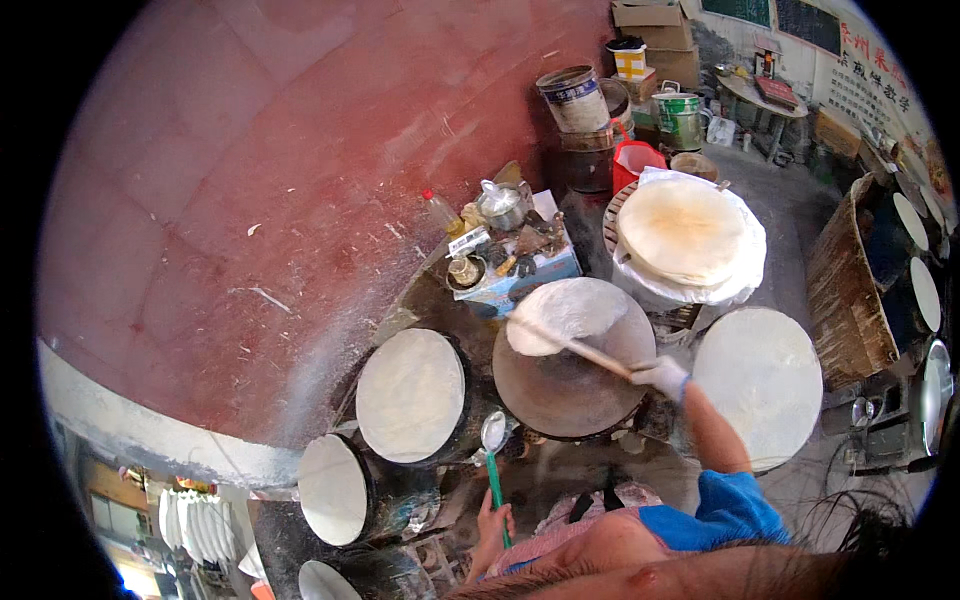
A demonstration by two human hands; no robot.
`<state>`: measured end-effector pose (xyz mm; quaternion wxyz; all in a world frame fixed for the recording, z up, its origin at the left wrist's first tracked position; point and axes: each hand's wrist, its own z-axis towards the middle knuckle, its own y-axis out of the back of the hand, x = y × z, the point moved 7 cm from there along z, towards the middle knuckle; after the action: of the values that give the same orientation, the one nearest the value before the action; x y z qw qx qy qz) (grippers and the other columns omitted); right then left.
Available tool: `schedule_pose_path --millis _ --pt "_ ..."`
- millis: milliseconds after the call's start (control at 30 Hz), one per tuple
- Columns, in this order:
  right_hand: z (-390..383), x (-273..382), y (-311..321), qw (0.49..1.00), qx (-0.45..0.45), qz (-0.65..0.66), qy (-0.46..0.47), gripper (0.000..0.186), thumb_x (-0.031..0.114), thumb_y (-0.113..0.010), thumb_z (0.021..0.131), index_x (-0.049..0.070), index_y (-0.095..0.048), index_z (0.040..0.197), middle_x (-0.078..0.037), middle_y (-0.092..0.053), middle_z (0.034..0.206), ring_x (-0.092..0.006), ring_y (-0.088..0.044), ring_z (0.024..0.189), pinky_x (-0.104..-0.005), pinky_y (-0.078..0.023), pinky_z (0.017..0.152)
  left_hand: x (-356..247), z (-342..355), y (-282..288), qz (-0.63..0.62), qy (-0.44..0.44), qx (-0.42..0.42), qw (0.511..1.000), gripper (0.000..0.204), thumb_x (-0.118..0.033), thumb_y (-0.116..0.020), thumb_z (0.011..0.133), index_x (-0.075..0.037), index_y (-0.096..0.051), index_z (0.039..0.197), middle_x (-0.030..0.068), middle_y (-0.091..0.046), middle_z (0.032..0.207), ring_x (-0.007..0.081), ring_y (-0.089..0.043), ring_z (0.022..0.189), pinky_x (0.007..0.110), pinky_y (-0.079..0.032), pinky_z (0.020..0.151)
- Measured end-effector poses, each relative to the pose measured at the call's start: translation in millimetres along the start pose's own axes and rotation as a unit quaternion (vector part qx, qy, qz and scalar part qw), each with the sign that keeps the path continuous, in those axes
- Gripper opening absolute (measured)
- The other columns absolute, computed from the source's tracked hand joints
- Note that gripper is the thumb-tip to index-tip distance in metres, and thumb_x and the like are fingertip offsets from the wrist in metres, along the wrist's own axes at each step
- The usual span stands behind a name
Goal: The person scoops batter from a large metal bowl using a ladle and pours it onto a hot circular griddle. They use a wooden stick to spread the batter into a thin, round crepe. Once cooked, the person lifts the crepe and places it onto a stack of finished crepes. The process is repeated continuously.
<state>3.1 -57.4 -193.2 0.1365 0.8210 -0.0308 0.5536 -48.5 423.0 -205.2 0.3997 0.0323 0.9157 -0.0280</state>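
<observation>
My right hand (660,377), in a white glove, is closed round a long wooden stick (598,357). The stick reaches leftward over a round griddle (570,400); its far end is blurred. White batter (575,305) covers the far part of that griddle, while the near part shows bare brown metal. Lower down, my bare left hand (493,525) grips the green handle of a ladle (495,475), whose metal bowl points away from me between two griddles.
Pale rounds cover a left griddle (410,395), a lower-left griddle (333,490) and a right griddle (758,390). Flat pancakes (682,232) lie stacked on white sheeting. A blue-white box (520,287) carries a pot and clutter. Buckets (575,100) stand beyond, beside the red wall (300,200).
</observation>
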Motion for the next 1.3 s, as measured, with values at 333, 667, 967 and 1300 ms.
schedule_pose_path --millis 333,667,967,1300 --pt "29.2 -3.0 -20.3 0.997 0.080 -0.002 -0.022 0.037 0.018 -0.076 0.069 0.004 -0.069 0.102 -0.008 -0.069 0.093 -0.0163 -0.061 0.083 -0.0278 -0.044 0.087 -2.7 -17.7 -9.1 0.028 -0.009 0.002 1.000 0.061 -0.004 -0.057 0.084 -0.009 -0.026 0.137 0.0036 -0.045 0.060 0.0132 -0.045 0.043 0.029 -0.036 0.035" --pt "48.2 9.5 -15.0 0.983 0.144 -0.113 -0.020 0.044 0.026 -0.077 0.068 0.008 -0.067 0.106 -0.009 -0.067 0.098 -0.0175 -0.059 0.090 -0.0324 -0.046 0.083 29.6 -19.4 18.3 -0.030 0.037 0.031 0.998 0.045 -0.004 -0.057 0.084 -0.012 -0.034 0.122 0.0031 -0.042 0.061 0.0129 -0.043 0.045 0.028 -0.036 0.037" --pt "113.4 33.6 22.1 0.991 0.102 -0.079 -0.030 0.044 0.025 -0.079 0.066 0.008 -0.068 0.105 -0.007 -0.068 0.093 -0.0154 -0.060 0.079 -0.0301 -0.047 0.077 23.0 -25.1 22.2 0.028 0.015 -0.017 0.999 0.038 0.000 -0.050 0.083 -0.010 -0.034 0.116 0.0063 -0.045 0.061 0.0152 -0.043 0.043 0.029 -0.035 0.036" --pt "90.0 43.5 40.7 0.968 0.185 -0.141 0.089 0.040 0.021 -0.076 0.069 0.004 -0.067 0.104 -0.005 -0.068 0.084 -0.0119 -0.058 0.072 -0.0292 -0.047 0.071 12.6 -43.7 13.9 -0.064 0.051 -0.046 0.996 0.020 -0.001 -0.046 0.083 -0.004 -0.042 0.102 0.0077 -0.041 0.051 0.0160 -0.040 0.038 0.029 -0.030 0.034"
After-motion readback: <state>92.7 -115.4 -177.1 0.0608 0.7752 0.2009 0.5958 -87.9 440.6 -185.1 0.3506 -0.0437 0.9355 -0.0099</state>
